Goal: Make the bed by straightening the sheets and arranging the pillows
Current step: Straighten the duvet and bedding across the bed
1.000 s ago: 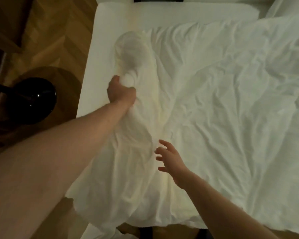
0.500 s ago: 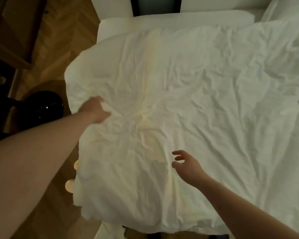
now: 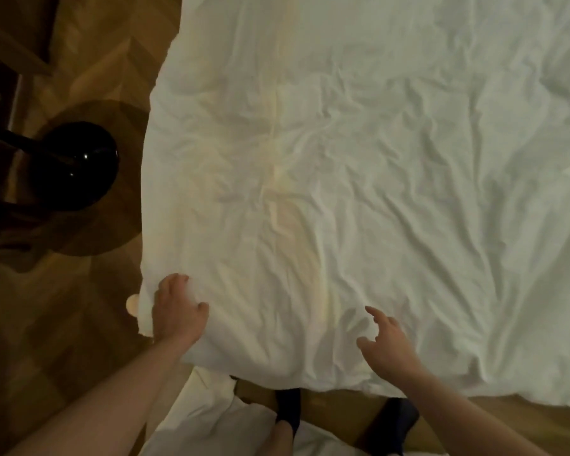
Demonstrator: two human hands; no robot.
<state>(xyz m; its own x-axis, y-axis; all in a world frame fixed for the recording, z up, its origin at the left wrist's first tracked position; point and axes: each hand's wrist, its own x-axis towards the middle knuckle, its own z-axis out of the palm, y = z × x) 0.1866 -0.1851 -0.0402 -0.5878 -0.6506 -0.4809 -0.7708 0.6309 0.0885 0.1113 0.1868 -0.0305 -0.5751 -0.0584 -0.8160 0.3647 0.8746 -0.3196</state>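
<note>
A wrinkled white sheet (image 3: 359,179) lies spread over the bed and fills most of the view, its left edge hanging over the bed's side. My left hand (image 3: 178,307) grips the sheet at its near left corner, fingers curled into the fabric. My right hand (image 3: 385,343) is to the right near the sheet's front edge, fingers spread and relaxed, holding nothing. No pillow is in view.
A glossy black round object (image 3: 76,166) stands on a round brown surface (image 3: 119,225) left of the bed, on wooden flooring (image 3: 63,324). More white fabric (image 3: 211,419) lies on the floor by my feet in dark socks (image 3: 288,409).
My left hand has drawn the bunched sheet out to the left and back to the near corner, so it now lies spread flat. My right hand stayed open near the front edge.
</note>
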